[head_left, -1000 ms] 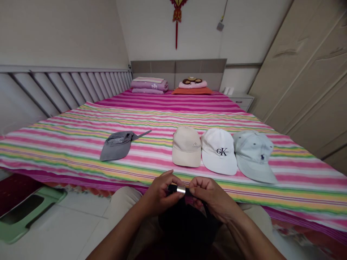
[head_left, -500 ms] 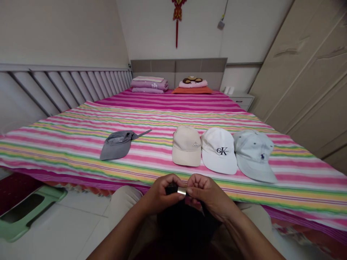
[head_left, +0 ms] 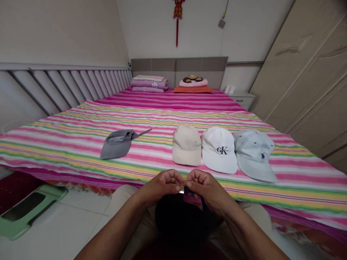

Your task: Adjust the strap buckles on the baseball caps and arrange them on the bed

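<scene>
A black cap [head_left: 176, 216] rests over my lap with its back strap raised. My left hand [head_left: 165, 184] pinches the strap beside its shiny metal buckle [head_left: 182, 190]. From the other side, my right hand [head_left: 206, 189] grips the black strap close to the buckle, thumb and fingers together. Fingertips of both hands nearly meet there and partly cover the buckle. On the bed ahead lie a beige cap [head_left: 187, 146], a white cap [head_left: 219, 150] with dark letters and a pale blue cap [head_left: 255, 153], side by side. A grey cap [head_left: 118, 144] with a loose strap lies farther left.
Striped bedding [head_left: 151, 119] covers the bed. Folded purple bedding [head_left: 150, 85] and a pink pile [head_left: 193, 83] stand by the headboard [head_left: 189, 65]. A green stool [head_left: 29, 213] is on the floor at left; a wardrobe [head_left: 306, 90] lines the right.
Both hands have risen slightly with the strap. The buckle, plainly visible before, is now mostly behind my fingers, and more of the strap's right side shows.
</scene>
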Tool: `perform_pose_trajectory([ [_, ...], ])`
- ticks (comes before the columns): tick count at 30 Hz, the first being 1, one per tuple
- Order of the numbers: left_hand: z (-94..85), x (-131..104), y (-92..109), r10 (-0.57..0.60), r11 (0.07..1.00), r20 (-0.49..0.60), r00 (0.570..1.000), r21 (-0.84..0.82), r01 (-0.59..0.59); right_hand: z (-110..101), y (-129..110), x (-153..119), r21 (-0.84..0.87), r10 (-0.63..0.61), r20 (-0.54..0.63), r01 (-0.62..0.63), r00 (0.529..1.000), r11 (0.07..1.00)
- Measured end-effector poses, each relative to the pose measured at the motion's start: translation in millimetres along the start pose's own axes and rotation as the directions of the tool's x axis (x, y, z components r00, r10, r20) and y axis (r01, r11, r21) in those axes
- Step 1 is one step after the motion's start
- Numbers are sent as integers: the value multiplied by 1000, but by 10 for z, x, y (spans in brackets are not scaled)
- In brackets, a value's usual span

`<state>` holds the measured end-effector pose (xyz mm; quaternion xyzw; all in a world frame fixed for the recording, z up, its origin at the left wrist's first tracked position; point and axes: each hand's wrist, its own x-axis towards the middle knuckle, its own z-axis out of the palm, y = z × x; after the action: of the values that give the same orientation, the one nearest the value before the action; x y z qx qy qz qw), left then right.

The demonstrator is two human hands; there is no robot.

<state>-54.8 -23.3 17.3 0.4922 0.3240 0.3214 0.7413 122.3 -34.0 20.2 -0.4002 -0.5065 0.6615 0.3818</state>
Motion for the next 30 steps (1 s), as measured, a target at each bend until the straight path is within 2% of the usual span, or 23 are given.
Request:
perform_pose_trajectory([
  [4, -15, 13, -26, 22, 998, -68, 997, -57, -26, -7, -22, 16, -37, -29, -42, 27, 999, 999],
  [6, -21, 17, -18, 24, 995, -98, 995, -96, -34, -41, -36, 30, -35, -10, -27, 9, 1000, 999],
  [9, -48, 20, 24, 43, 981, -107, 993, -186, -62, -171, -12, 61, -38, 35, 102, -31, 994, 999],
  [12, -115, 32, 70, 84, 953, -125, 989, -281, -116, -339, 77, 94, -73, 103, 287, -85, 952, 994],
  [15, -202, 59, 99, 101, 933, -137, 985, -331, -141, -411, 149, 100, 43, 130, 377, -157, 917, 987],
  [17, -244, 75, 123, 90, 928, -109, 990, -352, -123, -383, 136, 84, 197, 80, 334, -152, 939, 969],
  [20, -265, 73, 196, 88, 913, -46, 995, -395, -99, -300, 24, 50, 369, -1, 172, -63, 985, 927],
  [24, -302, 41, 248, 150, 882, 23, 988, -455, -123, -250, -163, 30, 423, -85, -30, 90, 996, 902],
  [26, -349, 38, 169, 143, 887, 68, 987, -451, -98, -247, -224, 41, 417, -116, -104, 149, 988, 897],
  [28, -394, 53, 20, 69, 900, 102, 992, -434, -18, -250, -249, 66, 439, -120, -157, 178, 980, 881],
  [30, -418, 77, -146, 4, 900, 73, 997, -434, 28, -261, -239, 95, 489, -78, -165, 151, 983, 859],
])
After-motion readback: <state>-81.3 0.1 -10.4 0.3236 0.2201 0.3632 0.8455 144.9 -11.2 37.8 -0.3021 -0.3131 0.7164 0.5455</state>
